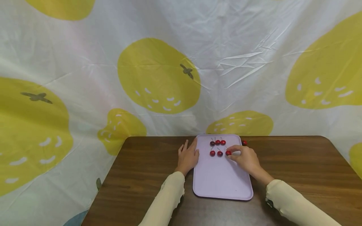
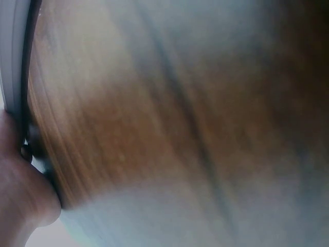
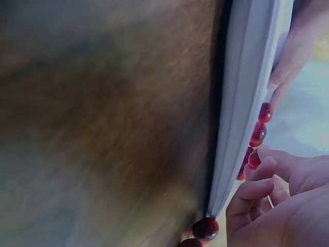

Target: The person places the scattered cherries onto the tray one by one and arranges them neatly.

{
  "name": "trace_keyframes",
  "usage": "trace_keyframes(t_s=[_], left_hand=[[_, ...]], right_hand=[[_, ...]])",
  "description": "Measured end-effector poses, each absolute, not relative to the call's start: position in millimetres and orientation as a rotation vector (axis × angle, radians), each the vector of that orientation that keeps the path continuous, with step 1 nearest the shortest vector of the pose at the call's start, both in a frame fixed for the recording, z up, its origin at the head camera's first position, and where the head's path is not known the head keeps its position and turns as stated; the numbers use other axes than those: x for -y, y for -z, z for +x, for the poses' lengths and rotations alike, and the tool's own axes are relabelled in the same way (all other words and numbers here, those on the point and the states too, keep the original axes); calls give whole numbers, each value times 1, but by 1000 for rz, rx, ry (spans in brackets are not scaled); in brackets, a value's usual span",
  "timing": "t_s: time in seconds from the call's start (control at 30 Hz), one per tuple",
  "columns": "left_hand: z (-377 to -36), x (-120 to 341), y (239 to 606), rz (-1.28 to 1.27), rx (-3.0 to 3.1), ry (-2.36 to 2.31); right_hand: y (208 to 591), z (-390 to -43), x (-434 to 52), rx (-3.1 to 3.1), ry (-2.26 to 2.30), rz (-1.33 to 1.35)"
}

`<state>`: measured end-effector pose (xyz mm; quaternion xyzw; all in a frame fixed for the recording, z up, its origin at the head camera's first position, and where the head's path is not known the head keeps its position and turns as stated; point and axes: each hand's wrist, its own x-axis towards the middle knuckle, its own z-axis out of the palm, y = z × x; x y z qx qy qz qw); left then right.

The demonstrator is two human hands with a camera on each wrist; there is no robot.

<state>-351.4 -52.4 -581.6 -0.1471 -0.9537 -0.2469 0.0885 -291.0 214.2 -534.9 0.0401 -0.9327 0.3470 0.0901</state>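
Note:
A lilac tray (image 1: 220, 179) lies on the brown table (image 1: 141, 175). Near its far end, red cherries lie in two rows of three; the far row (image 1: 217, 142) has dark stems sticking up. My right hand (image 1: 230, 152) reaches over the tray's right side and pinches the rightmost cherry of the near row (image 1: 228, 153) between thumb and forefinger. My left hand (image 1: 189, 150) lies flat on the table, fingers straight, against the tray's left edge. In the right wrist view my curled fingers (image 3: 257, 193) sit next to the cherries (image 3: 258, 135) beyond the tray's rim (image 3: 241, 103).
One more cherry (image 1: 244, 142) lies on the table just off the tray's far right corner, also visible as the cherry (image 3: 205, 228) beside the rim. A white cloth with yellow fruit prints (image 1: 158, 75) hangs behind the table. The left wrist view shows blurred wood (image 2: 154, 113).

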Motion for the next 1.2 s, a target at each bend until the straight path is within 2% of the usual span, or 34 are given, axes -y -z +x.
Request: trace_keyframes(t_s=[0.7, 1.2], left_hand=[[-351, 52, 580, -410, 2870, 734], [-352, 52, 583, -405, 2891, 731]], right_hand=[[544, -303, -204, 2817, -935, 117], [539, -288, -204, 2683, -1035, 208]])
